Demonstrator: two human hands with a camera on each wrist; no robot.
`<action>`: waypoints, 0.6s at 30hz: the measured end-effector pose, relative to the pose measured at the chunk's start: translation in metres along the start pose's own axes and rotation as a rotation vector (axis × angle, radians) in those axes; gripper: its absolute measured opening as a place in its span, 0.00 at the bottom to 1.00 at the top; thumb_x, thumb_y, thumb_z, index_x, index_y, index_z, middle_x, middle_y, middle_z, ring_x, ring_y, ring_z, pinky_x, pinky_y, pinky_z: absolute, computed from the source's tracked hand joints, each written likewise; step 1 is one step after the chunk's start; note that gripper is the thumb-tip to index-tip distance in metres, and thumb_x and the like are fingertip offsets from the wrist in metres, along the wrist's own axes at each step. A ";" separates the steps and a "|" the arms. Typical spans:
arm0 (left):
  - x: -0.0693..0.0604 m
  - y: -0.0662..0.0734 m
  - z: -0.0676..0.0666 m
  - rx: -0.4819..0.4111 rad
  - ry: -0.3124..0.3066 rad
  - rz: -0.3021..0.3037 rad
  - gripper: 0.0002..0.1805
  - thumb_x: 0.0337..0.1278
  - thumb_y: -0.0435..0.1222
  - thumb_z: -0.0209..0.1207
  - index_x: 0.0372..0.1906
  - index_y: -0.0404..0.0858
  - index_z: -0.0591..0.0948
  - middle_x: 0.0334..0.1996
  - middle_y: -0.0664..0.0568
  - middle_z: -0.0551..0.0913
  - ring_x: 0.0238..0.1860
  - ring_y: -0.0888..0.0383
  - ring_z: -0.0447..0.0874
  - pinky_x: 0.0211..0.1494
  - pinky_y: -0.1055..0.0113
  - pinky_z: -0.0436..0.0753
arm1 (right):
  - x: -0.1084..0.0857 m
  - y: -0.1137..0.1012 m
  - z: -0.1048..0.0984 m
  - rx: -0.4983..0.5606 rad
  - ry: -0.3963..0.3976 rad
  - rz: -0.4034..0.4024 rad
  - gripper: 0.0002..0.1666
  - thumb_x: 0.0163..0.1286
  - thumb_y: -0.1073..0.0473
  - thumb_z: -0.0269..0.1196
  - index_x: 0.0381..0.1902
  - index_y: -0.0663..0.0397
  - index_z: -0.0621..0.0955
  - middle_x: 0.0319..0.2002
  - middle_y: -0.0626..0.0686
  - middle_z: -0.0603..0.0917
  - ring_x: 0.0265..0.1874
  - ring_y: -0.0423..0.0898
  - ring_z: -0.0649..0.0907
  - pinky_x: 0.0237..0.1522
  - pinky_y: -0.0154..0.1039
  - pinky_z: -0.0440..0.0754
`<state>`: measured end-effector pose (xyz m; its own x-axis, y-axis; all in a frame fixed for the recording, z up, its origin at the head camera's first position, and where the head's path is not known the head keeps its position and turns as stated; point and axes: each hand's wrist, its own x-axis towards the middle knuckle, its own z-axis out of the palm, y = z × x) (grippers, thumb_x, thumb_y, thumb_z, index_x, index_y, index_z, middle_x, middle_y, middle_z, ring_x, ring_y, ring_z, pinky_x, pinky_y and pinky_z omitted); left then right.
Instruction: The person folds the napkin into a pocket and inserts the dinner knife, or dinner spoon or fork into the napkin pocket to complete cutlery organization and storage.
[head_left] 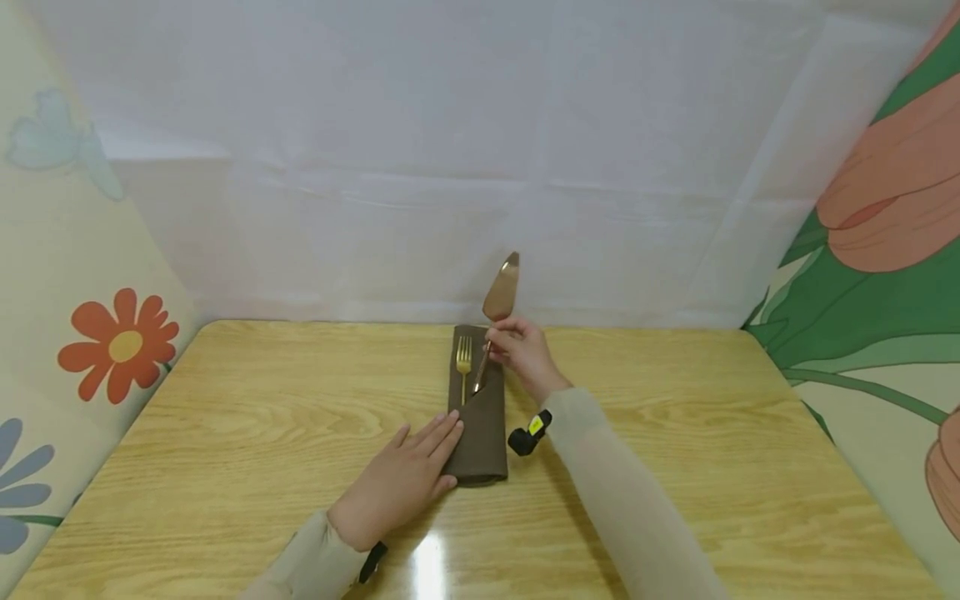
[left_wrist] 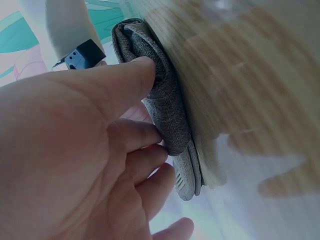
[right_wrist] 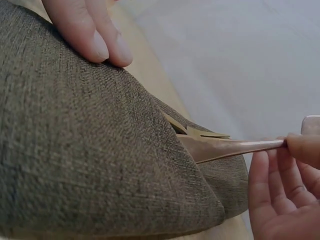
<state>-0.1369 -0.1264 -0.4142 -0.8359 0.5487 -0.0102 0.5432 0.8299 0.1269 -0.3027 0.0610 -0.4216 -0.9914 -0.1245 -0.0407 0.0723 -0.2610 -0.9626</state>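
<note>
A dark brown folded cloth napkin [head_left: 486, 433] lies lengthwise near the back of the table, its top layer forming a slanted pocket. Out of that pocket sticks a gold fork [head_left: 463, 354], tines pointing away from me. My right hand [head_left: 528, 360] pinches the handle of a rose-gold cake server [head_left: 502, 290], blade up and tilted. The handle's lower end [right_wrist: 210, 148] is tucked into the pocket beside the fork; how deep is hidden by the cloth. With fingers extended, my left hand [head_left: 405, 475] rests on the napkin's left side, thumb by its near end [left_wrist: 137, 45].
The wood-grain table [head_left: 300, 392] ends at a white sheet [head_left: 375, 208] hanging behind it. Flower-patterned panels [head_left: 120, 346] flank both sides. Each wrist wears a black camera [head_left: 525, 440].
</note>
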 end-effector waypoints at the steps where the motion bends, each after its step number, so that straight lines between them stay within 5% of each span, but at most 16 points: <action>1: 0.000 0.000 0.000 -0.002 -0.004 -0.002 0.35 0.72 0.45 0.58 0.74 0.30 0.67 0.76 0.41 0.63 0.75 0.44 0.62 0.70 0.37 0.66 | 0.000 0.000 0.000 -0.010 -0.006 0.009 0.03 0.72 0.73 0.60 0.42 0.69 0.77 0.29 0.48 0.82 0.27 0.39 0.83 0.30 0.29 0.84; 7: 0.001 0.001 -0.002 -0.029 -0.033 -0.017 0.35 0.73 0.45 0.58 0.74 0.29 0.66 0.76 0.40 0.62 0.75 0.43 0.62 0.71 0.37 0.65 | 0.000 0.001 -0.001 -0.073 -0.031 0.100 0.01 0.73 0.72 0.60 0.39 0.66 0.79 0.29 0.50 0.81 0.26 0.41 0.83 0.29 0.29 0.83; 18: 0.002 0.004 -0.003 -0.033 -0.036 -0.025 0.34 0.73 0.45 0.58 0.74 0.29 0.66 0.76 0.40 0.63 0.75 0.43 0.62 0.72 0.37 0.64 | 0.001 0.001 0.000 -0.143 -0.050 0.248 0.10 0.72 0.71 0.60 0.48 0.72 0.79 0.27 0.51 0.82 0.22 0.39 0.82 0.29 0.31 0.84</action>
<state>-0.1367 -0.1223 -0.4104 -0.8454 0.5319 -0.0496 0.5190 0.8398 0.1591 -0.3038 0.0609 -0.4229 -0.9386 -0.2153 -0.2697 0.2922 -0.0800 -0.9530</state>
